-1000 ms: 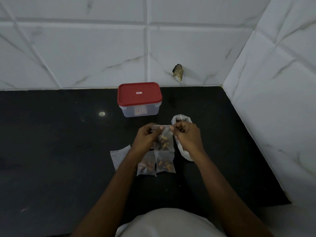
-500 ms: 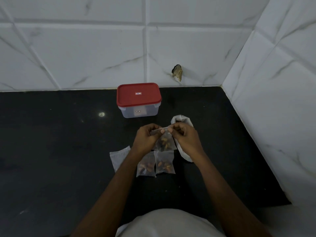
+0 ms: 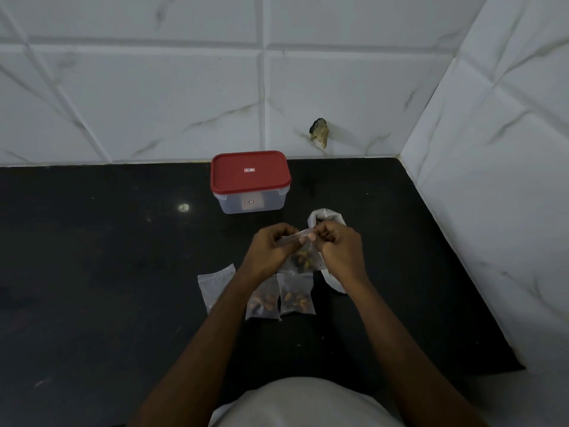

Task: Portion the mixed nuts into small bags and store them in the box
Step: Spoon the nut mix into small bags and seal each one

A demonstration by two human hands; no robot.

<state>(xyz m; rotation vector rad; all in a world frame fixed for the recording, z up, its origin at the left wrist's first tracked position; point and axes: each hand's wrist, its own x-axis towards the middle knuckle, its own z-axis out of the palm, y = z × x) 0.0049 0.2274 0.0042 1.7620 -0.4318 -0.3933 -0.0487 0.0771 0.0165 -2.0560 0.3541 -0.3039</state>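
Pinching the small bag [image 3: 303, 261] by its top strip, left hand [image 3: 269, 255] and right hand [image 3: 340, 255] are holding it above the counter [image 3: 123, 272], nearer than the red-lidded box [image 3: 251, 183]. It's looking light, floppy and slick, so gripping the stiffer seal edge is seeming safest; 2 filled bags [image 3: 294, 296] are lying nearest.

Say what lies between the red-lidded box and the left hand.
Only bare black countertop, between red-lidded box and left hand; head view shows it.
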